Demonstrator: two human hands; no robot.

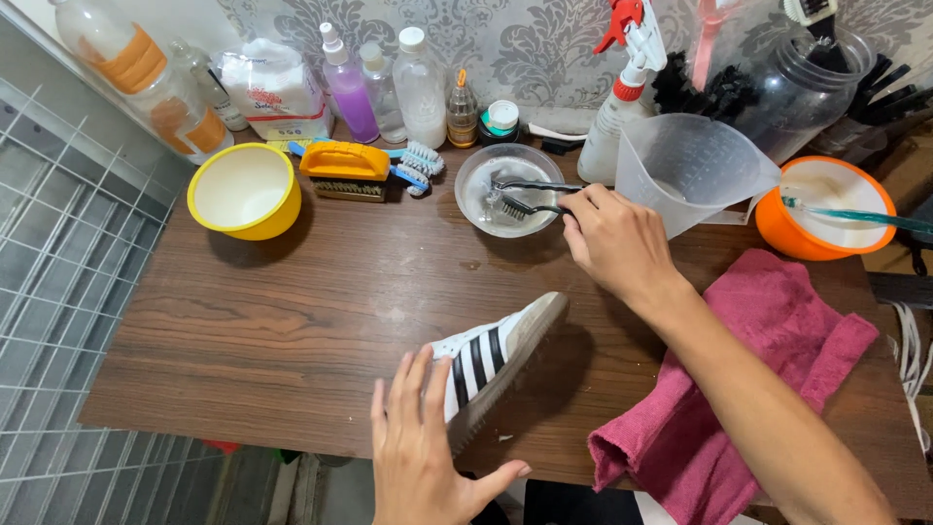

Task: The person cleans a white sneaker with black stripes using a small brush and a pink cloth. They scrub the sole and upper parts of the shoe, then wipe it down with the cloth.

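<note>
1. Head view: my left hand (425,457) lies flat, fingers spread, on the white sneaker with black stripes (491,362), pinning it on its side near the desk's (292,311) front edge.
2. My right hand (617,240) is closed on a small dark brush (533,206), its bristles dipped in the clear bowl (507,187) toward the back edge.
3. A pink towel (748,379) lies at the right edge, beside the sneaker.
4. I judge it best to load the bristles lightly, keep the left palm firm, and scrub along the sole.
</note>
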